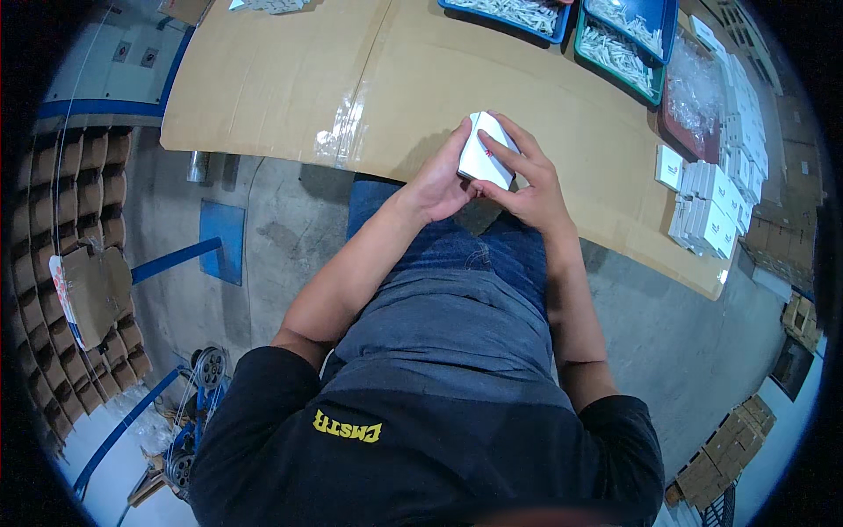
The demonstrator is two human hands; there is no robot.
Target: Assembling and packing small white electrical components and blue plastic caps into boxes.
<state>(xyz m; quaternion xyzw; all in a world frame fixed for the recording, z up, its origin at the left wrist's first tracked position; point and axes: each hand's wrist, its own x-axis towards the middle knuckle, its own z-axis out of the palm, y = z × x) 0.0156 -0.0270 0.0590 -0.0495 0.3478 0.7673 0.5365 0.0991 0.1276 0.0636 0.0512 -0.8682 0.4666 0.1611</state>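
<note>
A small white box (481,167) with a red mark on its face is held between my two hands, just above the near edge of the cardboard-covered table (290,105). My left hand (436,176) grips the box along its left side, thumb up along the edge. Across the top and right side lies my right hand (530,180), with its fingers over the box face and its thumb at the lower end. The underside of the box is hidden.
Stacks of similar white boxes (707,206) stand at the table's right end. Behind them are a red bin (672,123) with clear plastic bags and blue (562,25) and green trays (615,81) of small white pieces. A blue metal stand (224,241) is on the floor at left.
</note>
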